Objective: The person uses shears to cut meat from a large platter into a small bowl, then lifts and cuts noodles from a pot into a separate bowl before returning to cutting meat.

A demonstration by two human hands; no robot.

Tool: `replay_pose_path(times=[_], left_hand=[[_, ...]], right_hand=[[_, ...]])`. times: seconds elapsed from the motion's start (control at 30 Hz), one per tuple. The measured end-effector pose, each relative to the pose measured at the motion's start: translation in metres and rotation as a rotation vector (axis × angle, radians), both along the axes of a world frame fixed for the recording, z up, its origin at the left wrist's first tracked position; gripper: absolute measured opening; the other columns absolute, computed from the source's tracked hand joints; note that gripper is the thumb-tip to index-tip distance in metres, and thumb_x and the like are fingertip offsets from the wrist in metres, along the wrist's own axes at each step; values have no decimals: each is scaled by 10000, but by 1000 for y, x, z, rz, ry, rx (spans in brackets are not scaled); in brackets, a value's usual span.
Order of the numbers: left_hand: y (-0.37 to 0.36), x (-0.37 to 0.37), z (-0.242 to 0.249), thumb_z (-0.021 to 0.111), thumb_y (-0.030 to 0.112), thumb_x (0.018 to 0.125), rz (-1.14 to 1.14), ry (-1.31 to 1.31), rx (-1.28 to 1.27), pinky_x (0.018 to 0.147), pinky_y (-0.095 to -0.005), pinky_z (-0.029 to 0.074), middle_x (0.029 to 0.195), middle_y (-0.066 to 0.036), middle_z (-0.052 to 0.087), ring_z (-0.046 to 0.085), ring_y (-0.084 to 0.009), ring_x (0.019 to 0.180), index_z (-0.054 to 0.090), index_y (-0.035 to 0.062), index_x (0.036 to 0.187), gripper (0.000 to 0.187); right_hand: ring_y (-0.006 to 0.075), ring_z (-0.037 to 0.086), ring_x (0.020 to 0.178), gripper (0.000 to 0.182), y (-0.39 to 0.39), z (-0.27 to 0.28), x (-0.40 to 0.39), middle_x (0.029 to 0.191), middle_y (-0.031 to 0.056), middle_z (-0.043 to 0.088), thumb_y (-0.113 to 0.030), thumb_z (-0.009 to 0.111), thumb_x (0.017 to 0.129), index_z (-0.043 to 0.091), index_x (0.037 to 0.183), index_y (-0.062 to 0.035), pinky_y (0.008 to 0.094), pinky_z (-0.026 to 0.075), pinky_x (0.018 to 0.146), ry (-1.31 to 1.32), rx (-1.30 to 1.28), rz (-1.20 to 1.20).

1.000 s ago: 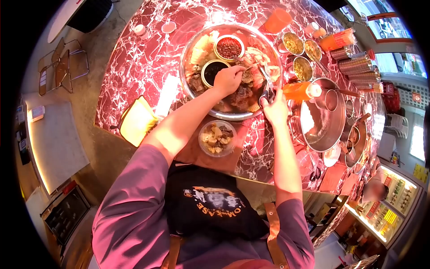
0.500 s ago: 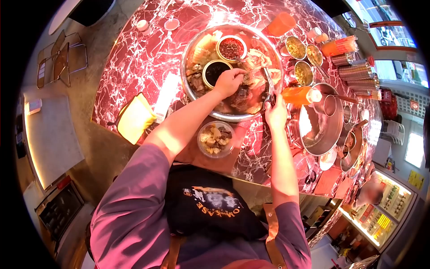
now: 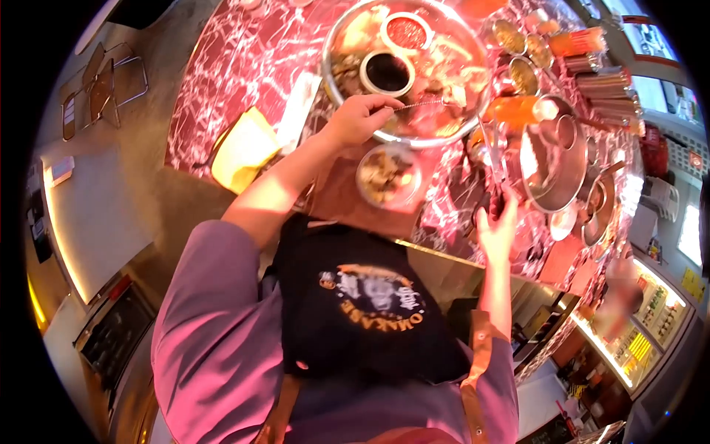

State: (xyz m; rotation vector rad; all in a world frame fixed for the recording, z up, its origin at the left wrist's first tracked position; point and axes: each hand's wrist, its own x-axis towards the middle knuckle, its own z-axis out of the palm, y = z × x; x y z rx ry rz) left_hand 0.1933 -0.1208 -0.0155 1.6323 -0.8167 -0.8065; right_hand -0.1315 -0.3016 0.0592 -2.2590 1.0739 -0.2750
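Note:
My left hand [image 3: 362, 118] is closed in a pinch at the near rim of a round metal platter [image 3: 330, 78]. From its fingertips a thin, ridged, metal-looking strip [image 3: 423, 105] reaches over the food; I cannot make out its exact kind. My right hand [image 3: 498, 226] grips dark-handled scissors [image 3: 494, 159], whose blades point away from me, to the right of the platter. On the platter stand a cup of dark sauce [image 3: 387, 72] and a cup of red sauce [image 3: 407, 33], among meat pieces [image 3: 455, 70]. Nearer me is a clear bowl [image 3: 360, 181] of chopped food.
A yellow cloth [image 3: 248, 152] lies at the table's left. On the right stand an orange bottle [image 3: 514, 109], a large metal pot [image 3: 569, 181], several small metal bowls and stacked metal cups [image 3: 606, 92]. The table's front edge [image 3: 458, 263] runs before my apron.
The scissors have moved right, off the platter, with my right hand. My left hand has drawn back toward the platter's near rim. The camera view has shifted too.

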Motion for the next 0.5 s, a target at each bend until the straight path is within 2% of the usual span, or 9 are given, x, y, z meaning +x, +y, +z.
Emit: replay_pose_path(times=[0.07,0.13,0.2,0.23,0.33,0.37,0.4,0.47,0.5], left_hand=[[41,-20,15,607,125,954,-44,-115,48,763,-289,517,944,-89,745,670,-126,841,705,41,1156,239],[79,-43,31,601,124,944,-83,-80,53,742,-328,537,950,-137,741,713,-192,840,713,41,1124,227],[113,-68,25,604,115,937,-77,-219,63,733,-342,540,948,-159,730,717,-255,834,711,44,1131,232],[125,-79,26,608,112,934,-70,-224,80,727,-347,541,947,-164,725,711,-278,829,711,45,1130,232],[154,-110,14,619,104,926,-36,-222,110,720,-361,543,952,-168,716,705,-302,815,713,44,1123,227],[161,-118,7,619,99,923,-4,-253,75,718,-364,544,954,-168,714,703,-307,814,713,39,1116,223],[166,-124,4,619,95,920,27,-283,40,716,-366,544,957,-168,712,700,-313,812,712,35,1110,220],[173,-127,1,611,91,922,35,-288,57,713,-366,545,961,-171,713,695,-320,810,710,26,1102,216],[176,-126,-1,609,94,922,17,-277,92,713,-367,544,960,-174,711,694,-322,811,709,25,1098,214]], right_hand=[[292,635,1042,623,37,28,-7,1201,157,602,-98,719,757,509,1339,-24,364,519,913,23,-76,149],[310,622,981,630,73,51,-5,1111,159,598,-138,749,730,522,1312,-53,397,517,845,97,43,169],[356,609,988,646,97,49,-11,1091,175,594,-165,774,716,521,1303,-69,438,502,856,155,-115,324],[389,597,1003,664,108,49,-12,1068,186,584,-195,786,719,511,1310,-74,472,487,878,233,-44,316],[392,594,1019,670,131,39,-13,1066,194,576,-199,782,732,500,1328,-81,477,491,890,264,-73,343],[398,621,1024,630,136,41,-11,1093,206,621,-138,768,748,527,1327,-78,480,503,897,305,-66,327],[398,621,1024,630,137,37,-15,1093,206,621,-138,768,748,527,1327,-78,480,503,897,309,-69,332],[400,648,1040,569,130,27,-27,1129,214,663,-56,740,773,561,1313,-68,475,518,893,329,51,334],[379,667,1061,512,130,39,-23,1135,208,680,37,710,785,587,1273,-59,435,527,909,327,53,324]])
